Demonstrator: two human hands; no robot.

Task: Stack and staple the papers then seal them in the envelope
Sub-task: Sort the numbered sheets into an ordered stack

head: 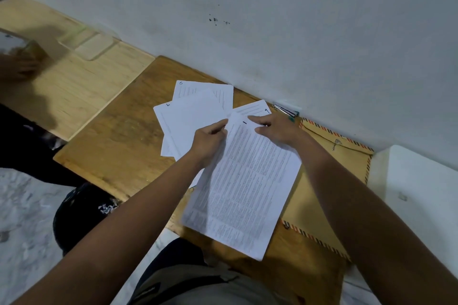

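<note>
A printed sheet marked "1" (pixel 245 188) lies tilted over the near part of the wooden table (pixel 119 136). My left hand (pixel 210 141) pinches its top left corner and my right hand (pixel 275 129) holds its top right edge. Behind it, loose sheets marked "6" (pixel 210 90) and "4" (pixel 188 121) fan out, and one marked "9" (pixel 257 109) peeks out under my right hand. A brown envelope with a striped border (pixel 329 156) lies under the papers on the right. A stapler (pixel 287 111) rests against the wall beyond my right hand.
A white wall (pixel 272 20) runs along the table's far edge. A lighter wooden table (pixel 74 82) adjoins on the left, where another person's hand (pixel 17 67) holds something blurred. A white surface (pixel 416 193) stands at the right. My knees are below the table edge.
</note>
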